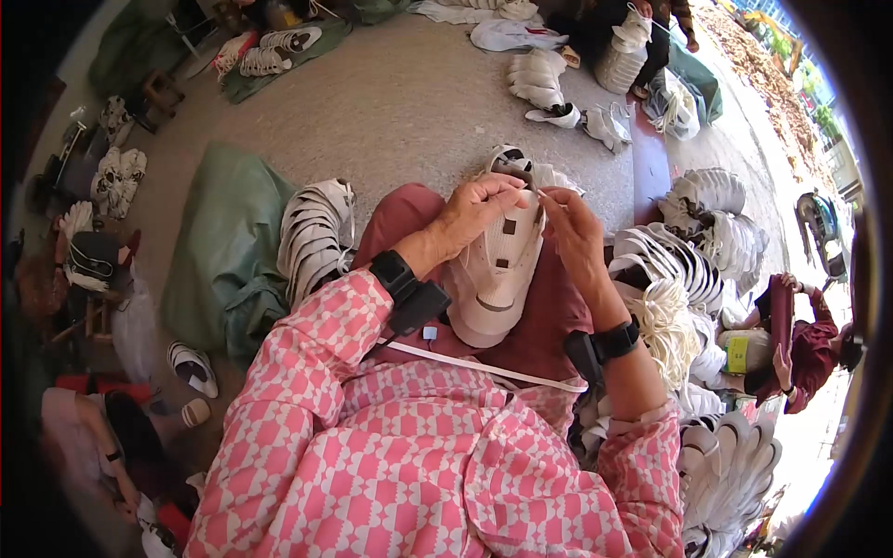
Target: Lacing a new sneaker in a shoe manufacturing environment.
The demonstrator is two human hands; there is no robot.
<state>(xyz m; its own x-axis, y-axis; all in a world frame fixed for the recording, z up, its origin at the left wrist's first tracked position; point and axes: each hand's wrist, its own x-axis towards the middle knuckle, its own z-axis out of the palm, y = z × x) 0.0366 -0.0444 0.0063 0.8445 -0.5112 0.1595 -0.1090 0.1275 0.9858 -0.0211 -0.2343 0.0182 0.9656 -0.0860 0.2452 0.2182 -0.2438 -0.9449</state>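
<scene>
A cream shoe upper (502,265) with small dark square openings along its middle lies on my lap, its rounded end toward me. At its far end my left hand (476,212) is closed, fingers bent over the upper's edge. Beside it on the right, my right hand (573,228) is closed in a pinch at the upper's opening. A small thin thing seems to be between its fingertips, too fine to make out. Across my lap runs a narrow white strap (474,363).
Stacked white shoe uppers (316,232) stand left of my knee, next to a green cloth (223,246). On my right are more stacked uppers (665,260) and a bundle of cream laces (672,335). Other people sit around, one in dark red (809,349) at right.
</scene>
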